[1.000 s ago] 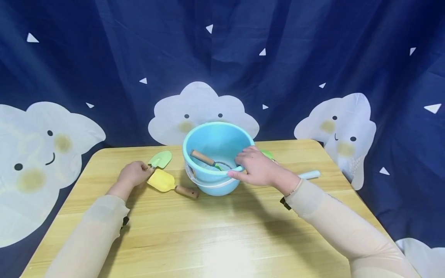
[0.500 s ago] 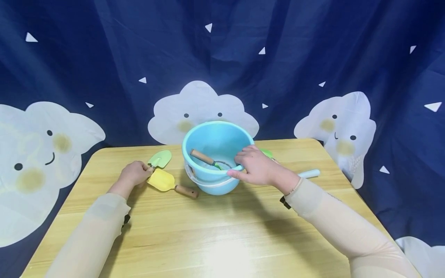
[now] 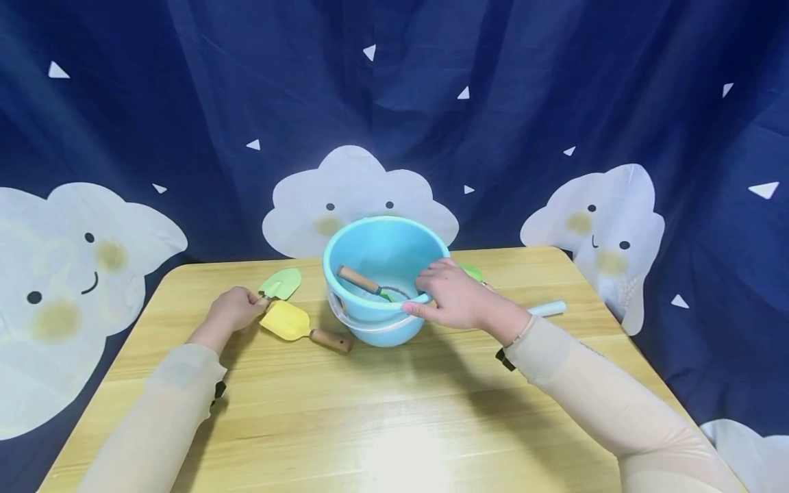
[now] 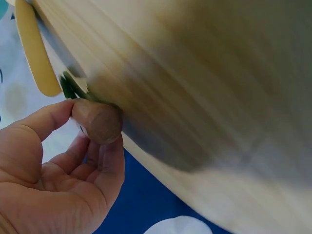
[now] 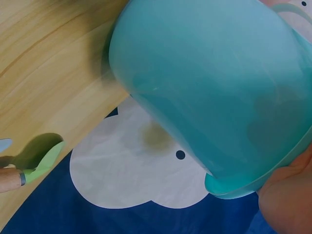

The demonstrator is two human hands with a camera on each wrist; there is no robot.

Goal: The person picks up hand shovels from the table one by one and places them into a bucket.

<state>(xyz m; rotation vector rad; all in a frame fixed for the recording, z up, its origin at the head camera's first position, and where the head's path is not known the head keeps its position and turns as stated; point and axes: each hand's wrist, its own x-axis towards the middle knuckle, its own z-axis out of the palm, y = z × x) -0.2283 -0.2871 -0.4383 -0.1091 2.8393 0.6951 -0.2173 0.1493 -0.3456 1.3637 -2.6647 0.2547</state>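
Since half a second ago, the left hand and the light green trowel have shifted slightly leftward; the right hand and the bucket have stayed put. There is one blue bucket, upright at the table's far side. One wooden-handled tool leans inside it. Two trowels are left of it: the light green one and a yellow trowel just beside it. To the right are a green shovel and a pale blue rod, both partly hidden. Both arms reach forward. The left thumb and fingers pinch the light green trowel's wooden handle; the right hand grips the bucket's rim, thumb outside.
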